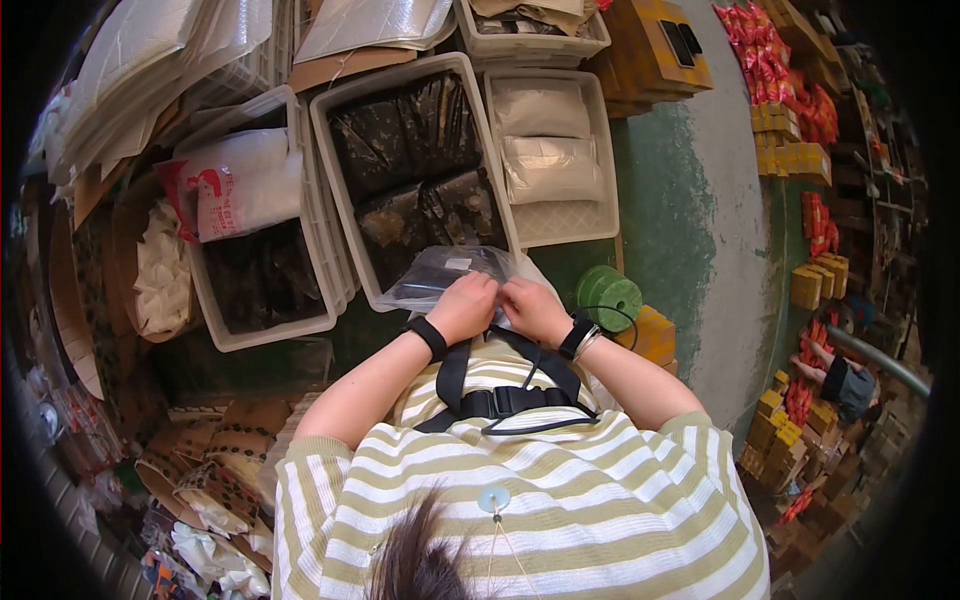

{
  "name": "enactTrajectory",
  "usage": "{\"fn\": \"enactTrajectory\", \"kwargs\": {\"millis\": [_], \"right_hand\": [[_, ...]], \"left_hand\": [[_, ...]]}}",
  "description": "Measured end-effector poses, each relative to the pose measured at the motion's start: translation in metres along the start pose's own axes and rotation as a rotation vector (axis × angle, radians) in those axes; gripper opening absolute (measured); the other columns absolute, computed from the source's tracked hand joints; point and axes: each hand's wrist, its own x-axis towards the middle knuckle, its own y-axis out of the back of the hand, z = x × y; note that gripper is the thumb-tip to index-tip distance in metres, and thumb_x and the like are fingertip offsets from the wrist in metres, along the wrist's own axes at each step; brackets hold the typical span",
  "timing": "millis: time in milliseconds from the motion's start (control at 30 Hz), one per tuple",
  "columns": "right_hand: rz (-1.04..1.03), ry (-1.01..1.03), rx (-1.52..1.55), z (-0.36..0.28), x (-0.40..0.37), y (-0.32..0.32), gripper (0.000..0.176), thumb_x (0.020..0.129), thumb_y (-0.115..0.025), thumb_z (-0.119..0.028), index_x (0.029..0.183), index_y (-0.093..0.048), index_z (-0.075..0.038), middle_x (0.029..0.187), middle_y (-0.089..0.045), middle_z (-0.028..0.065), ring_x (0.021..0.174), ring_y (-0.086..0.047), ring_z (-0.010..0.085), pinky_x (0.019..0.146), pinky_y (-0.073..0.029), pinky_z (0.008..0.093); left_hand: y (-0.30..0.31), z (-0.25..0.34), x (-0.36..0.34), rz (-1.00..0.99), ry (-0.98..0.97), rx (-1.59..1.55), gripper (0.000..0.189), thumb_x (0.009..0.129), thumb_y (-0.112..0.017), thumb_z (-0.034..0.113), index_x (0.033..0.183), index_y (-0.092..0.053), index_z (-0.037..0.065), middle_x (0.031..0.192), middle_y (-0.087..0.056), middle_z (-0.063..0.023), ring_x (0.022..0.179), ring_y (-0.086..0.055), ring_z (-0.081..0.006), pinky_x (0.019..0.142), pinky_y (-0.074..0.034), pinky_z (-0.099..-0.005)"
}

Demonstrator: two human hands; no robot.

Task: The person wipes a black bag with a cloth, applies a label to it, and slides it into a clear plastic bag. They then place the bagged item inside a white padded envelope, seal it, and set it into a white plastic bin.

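A clear plastic bag (425,277) with dark contents and a small white label lies over the near end of a white crate (347,228). My left hand (468,306) is closed at the bag's near right edge, its fingers bent in a pinch. Right beside it, my right hand (534,309) is closed too, pinching the same edge of the bag. The fingertips of both hands are partly hidden. Beyond them, the crate holds black plastic-wrapped packs (405,130).
At the right stands a crate (607,190) of pale packages. A left crate (222,340) holds dark items and a white-and-red bag (245,185). A green round object (608,292) sits near my right arm. Cartons (650,50) and a phone (678,42) are behind. Another person (848,385) is far right.
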Motion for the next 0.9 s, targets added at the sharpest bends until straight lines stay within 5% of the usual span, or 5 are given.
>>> {"fn": "enactTrajectory", "kwargs": {"millis": [400,900], "right_hand": [[-0.026,-0.057,0.018,0.001,-0.002,0.008,0.009,0.079,-0.056,-0.010,0.079,-0.054,-0.002,0.080,-0.056,0.0176,0.077,-0.055,0.0382,0.067,-0.045,0.0453],[0.015,-0.094,0.053,0.003,-0.021,0.027,0.008,0.078,-0.056,-0.009,0.077,-0.056,-0.002,0.078,-0.057,0.0169,0.077,-0.056,0.0368,0.068,-0.045,0.0442]], "left_hand": [[0.003,0.000,0.009,-0.144,-0.014,0.027,0.014,0.066,-0.059,0.002,0.080,-0.056,0.003,0.083,-0.057,-0.0125,0.085,-0.055,-0.0311,0.078,-0.046,-0.0389],[-0.009,0.003,0.016,-0.075,-0.037,-0.045,0.006,0.073,-0.056,0.004,0.077,-0.053,0.001,0.076,-0.054,-0.0156,0.078,-0.054,-0.0350,0.071,-0.046,-0.0419]]}}
